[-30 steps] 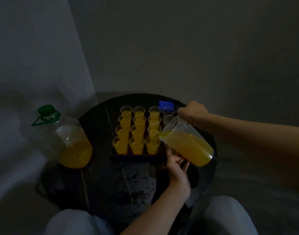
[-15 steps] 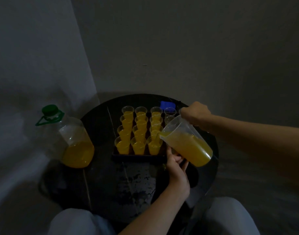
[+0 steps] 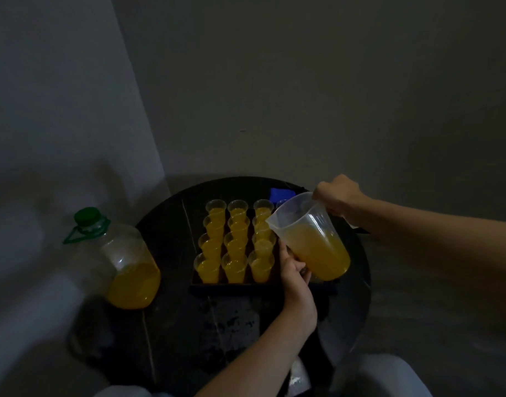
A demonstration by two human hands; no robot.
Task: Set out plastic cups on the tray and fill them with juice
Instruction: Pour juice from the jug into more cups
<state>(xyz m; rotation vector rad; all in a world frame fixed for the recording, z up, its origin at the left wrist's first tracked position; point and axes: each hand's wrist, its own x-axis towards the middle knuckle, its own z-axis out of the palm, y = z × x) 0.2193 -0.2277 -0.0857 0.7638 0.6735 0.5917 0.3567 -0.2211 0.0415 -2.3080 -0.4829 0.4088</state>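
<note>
My right hand (image 3: 336, 196) grips the handle of the clear measuring jug (image 3: 312, 239), which is lifted and tipped only slightly, its spout toward nine o'clock; no stream shows leaving it. My left hand (image 3: 293, 266) is curled at the right edge of the filled rows, under the jug's base, and seems to hold a cup there, but the jug and the dim light hide what is in it, so I cannot tell for sure.

The dark tray (image 3: 234, 287) sits mid-table on the round black table (image 3: 171, 325). Three columns of four plastic cups (image 3: 234, 239) stand on it, all showing orange juice. I judge that the bulk of the filling is done. What remains is the column at three o'clock, mostly masked by the jug. The jug is about half full, and the big green-capped bottle (image 3: 125, 265) at nine o'clock has juice in reserve.
</note>
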